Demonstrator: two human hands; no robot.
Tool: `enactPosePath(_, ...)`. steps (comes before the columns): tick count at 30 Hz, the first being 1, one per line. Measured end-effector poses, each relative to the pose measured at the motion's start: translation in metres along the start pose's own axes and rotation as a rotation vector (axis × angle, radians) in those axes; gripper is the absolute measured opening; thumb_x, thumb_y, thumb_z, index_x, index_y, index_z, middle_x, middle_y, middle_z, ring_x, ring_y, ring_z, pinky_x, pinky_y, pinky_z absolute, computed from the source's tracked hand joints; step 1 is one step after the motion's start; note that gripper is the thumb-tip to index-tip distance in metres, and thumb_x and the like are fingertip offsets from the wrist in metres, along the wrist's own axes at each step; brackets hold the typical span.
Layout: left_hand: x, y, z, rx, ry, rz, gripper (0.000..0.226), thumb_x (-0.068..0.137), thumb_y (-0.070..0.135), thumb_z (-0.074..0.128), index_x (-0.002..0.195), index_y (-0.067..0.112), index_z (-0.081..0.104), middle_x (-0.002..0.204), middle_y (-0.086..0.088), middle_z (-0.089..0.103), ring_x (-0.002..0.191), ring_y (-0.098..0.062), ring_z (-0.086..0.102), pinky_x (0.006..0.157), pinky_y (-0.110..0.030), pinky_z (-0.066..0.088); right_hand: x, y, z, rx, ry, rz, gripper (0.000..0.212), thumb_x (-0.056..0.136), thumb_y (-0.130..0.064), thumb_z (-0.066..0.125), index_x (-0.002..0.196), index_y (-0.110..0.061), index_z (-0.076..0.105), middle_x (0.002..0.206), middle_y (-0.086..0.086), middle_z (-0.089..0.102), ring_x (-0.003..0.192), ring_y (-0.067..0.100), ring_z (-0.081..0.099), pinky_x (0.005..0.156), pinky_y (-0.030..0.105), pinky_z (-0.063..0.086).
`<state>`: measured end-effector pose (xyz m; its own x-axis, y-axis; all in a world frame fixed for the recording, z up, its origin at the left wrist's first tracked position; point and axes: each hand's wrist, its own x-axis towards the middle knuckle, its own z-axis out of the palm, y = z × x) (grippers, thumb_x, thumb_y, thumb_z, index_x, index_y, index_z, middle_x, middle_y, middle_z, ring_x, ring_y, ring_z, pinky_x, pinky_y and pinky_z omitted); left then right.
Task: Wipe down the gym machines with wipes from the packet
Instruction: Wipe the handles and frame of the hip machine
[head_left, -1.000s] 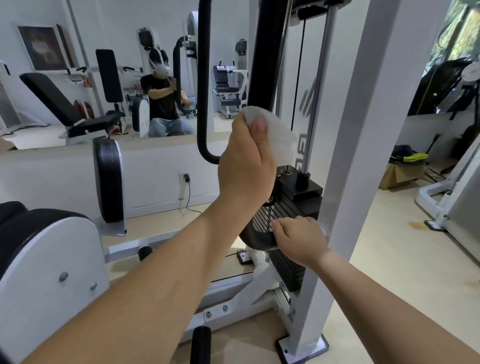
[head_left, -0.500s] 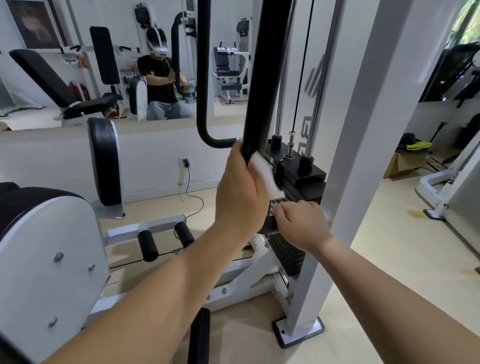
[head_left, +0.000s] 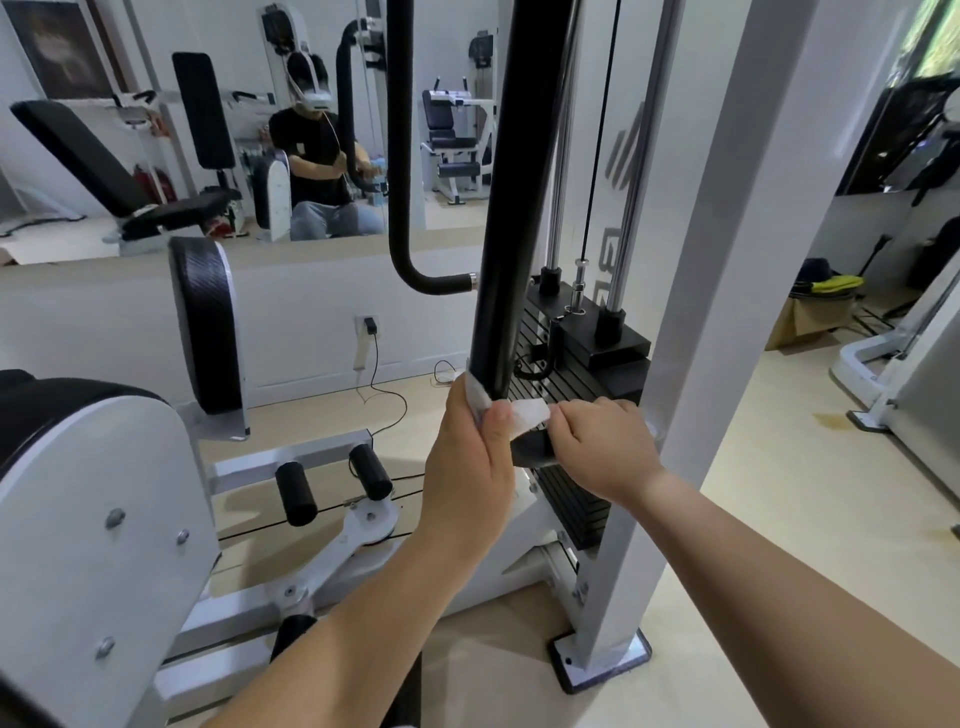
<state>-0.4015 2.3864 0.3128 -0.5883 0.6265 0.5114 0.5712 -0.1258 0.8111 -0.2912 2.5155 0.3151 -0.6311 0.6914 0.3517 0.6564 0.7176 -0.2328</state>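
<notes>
A thick black padded bar (head_left: 511, 218) of the gym machine runs down the middle of the view. My left hand (head_left: 470, 467) grips its lower part with a white wipe (head_left: 522, 413) wrapped under the fingers. Just to the right, my right hand (head_left: 602, 449) holds the bar's bottom end (head_left: 530, 449), fingers curled round it and touching the wipe's edge. The wipe packet is not in view.
A black weight stack (head_left: 576, 374) with chrome guide rods stands behind the bar, inside a white frame post (head_left: 691, 364). A curved black handle (head_left: 405, 218) hangs left of the bar. A white machine housing (head_left: 98, 519) and foot rollers (head_left: 332, 480) lie left. A mirror covers the wall.
My left hand has slid down the black bar with the wipe, from well above the bar's end to close beside my right hand. The right hand has stayed at the bar's end.
</notes>
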Motion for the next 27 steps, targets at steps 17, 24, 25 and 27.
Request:
enactPosePath(17,0.010,0.032,-0.010,-0.247,-0.112,-0.171,0.049,0.101,0.054,0.052,0.148,0.049,0.036,0.128,0.027,0.056,0.119,0.011,0.051,0.096,-0.013,0.042,-0.001,-0.003,-0.004,0.011,-0.012,-0.006,0.042,0.103,-0.029,0.035,0.062,-0.025,0.043,0.063,-0.008,0.053,0.073,0.020,0.054,0.089,0.040,0.040)
enactPosePath(24,0.008,0.020,-0.020,0.128,-0.118,-0.106,0.065,0.102,0.053,0.046,0.160,0.039,0.019,0.123,0.010,0.034,0.116,-0.008,0.046,0.097,-0.021,0.035,0.000,-0.001,-0.005,0.041,-0.037,-0.001,0.050,0.108,-0.041,0.027,0.065,-0.024,0.047,0.065,-0.007,0.055,0.081,0.021,0.057,0.093,0.039,0.036)
enactPosePath(25,0.004,0.017,-0.024,0.103,-0.107,-0.085,0.053,0.105,0.049,0.043,0.154,0.030,0.035,0.118,0.009,0.042,0.109,-0.010,0.053,0.090,-0.017,0.039,-0.001,-0.001,-0.006,0.040,-0.041,-0.004,0.050,0.108,-0.041,0.027,0.065,-0.025,0.046,0.065,-0.007,0.055,0.080,0.020,0.057,0.093,0.038,0.035)
enactPosePath(27,-0.001,0.020,-0.034,0.041,-0.033,-0.120,0.034,0.108,0.045,0.037,0.122,0.023,0.060,0.096,0.006,0.056,0.085,-0.012,0.059,0.072,-0.015,0.042,-0.001,-0.002,-0.007,0.042,-0.042,-0.008,0.050,0.109,-0.041,0.027,0.066,-0.024,0.047,0.065,-0.007,0.056,0.080,0.020,0.056,0.093,0.038,0.036)
